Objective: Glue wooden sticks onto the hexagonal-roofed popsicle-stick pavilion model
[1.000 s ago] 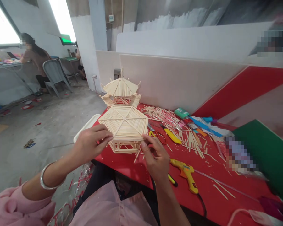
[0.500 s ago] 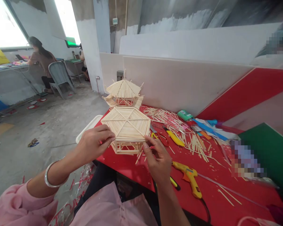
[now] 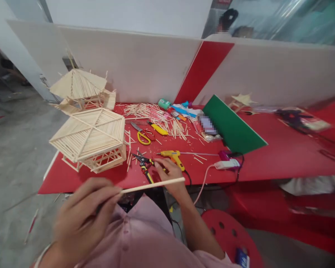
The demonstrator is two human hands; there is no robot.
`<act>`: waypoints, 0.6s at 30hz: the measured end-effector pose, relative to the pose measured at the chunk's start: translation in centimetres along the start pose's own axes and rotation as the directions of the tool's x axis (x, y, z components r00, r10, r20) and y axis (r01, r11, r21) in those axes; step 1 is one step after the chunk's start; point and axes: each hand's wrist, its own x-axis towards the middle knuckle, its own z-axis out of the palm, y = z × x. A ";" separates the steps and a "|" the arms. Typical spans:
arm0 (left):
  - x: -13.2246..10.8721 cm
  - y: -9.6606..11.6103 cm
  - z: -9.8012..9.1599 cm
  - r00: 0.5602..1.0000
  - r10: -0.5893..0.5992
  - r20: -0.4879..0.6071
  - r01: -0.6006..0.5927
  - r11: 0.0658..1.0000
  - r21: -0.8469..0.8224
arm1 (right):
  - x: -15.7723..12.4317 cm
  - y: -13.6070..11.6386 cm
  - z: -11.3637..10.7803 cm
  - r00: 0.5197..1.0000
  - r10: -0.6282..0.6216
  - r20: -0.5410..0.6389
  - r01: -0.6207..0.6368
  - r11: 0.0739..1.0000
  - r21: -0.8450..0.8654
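Fingers of the left hand (image 3: 83, 216) pinch one end of a long thin wooden stick (image 3: 153, 184), which runs level to the right, in front of the right hand (image 3: 170, 175). That left hand is close to the camera and blurred, held above the lap and the pink shirt (image 3: 145, 238), clear of the table (image 3: 268, 156).

The right hand rests on the near edge of the red table, palm down, its fingers loosely curled and spread over the handle end of a yellow hot-glue gun (image 3: 171, 155); whether they actually grip the gun cannot be told. Just to the left of this hand lie dark side cutters (image 3: 143, 162) with yellow on the handles.

Farther left on the table stands a hexagonal pavilion model (image 3: 91, 138) built of pale sticks, untouched by either hand. Behind it stands a second, roofed stick model (image 3: 79, 89). Yellow-handled scissors (image 3: 142, 134) and a yellow utility knife (image 3: 158, 128) lie beyond the glue gun, next to a loose heap of sticks (image 3: 147, 111). A green board (image 3: 231, 124) lies on the table to the right, with a white power strip (image 3: 227, 163) near its front corner. A red stool (image 3: 226, 238) stands below the table edge.
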 end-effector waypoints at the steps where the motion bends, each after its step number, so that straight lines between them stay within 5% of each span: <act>1: -0.1 0.1 2.3 0.999 -0.021 0.041 0.025 0.993 -0.113 | -0.7 1.0 0.0 1.000 0.028 0.004 -0.028 0.999 -0.045; 5: -0.4 -1.3 10.6 0.923 -0.361 0.132 0.378 0.794 -0.476 | -2.7 1.9 0.9 0.989 0.077 0.128 -0.023 0.925 -0.380; 7: -0.5 -2.3 13.2 0.795 -0.565 0.222 0.567 0.562 -0.602 | -2.8 1.2 1.4 0.962 0.151 0.225 -0.003 0.836 -0.549; 10: -0.6 -3.2 15.1 0.630 -0.709 0.318 0.671 0.291 -0.682 | -1.8 0.5 1.3 0.913 0.260 0.315 -0.017 0.795 -0.606; 18: 0.2 -3.5 16.3 0.576 -0.761 0.297 0.671 0.233 -0.704 | 2.1 2.8 -2.0 0.787 0.343 0.513 -0.241 0.936 -0.257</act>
